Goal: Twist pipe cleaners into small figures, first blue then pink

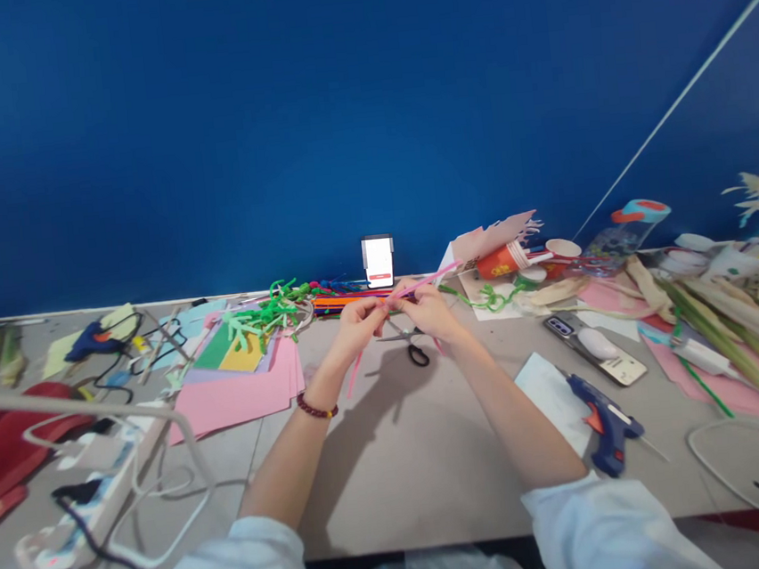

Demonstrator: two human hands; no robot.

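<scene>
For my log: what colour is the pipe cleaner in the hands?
The pipe cleaner is pink; head view.

The phone (378,262) had a blurred screen. Just below the phone, the left hand (356,321) and right hand (430,312) partly hid the scissors (417,353) and the pipe cleaner's (429,281) middle.

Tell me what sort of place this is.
Probably a craft worktable against a blue wall. Coloured paper sheets, a glue gun and scissors lie on it, and the left hand and right hand pinch a pink pipe cleaner.
</scene>
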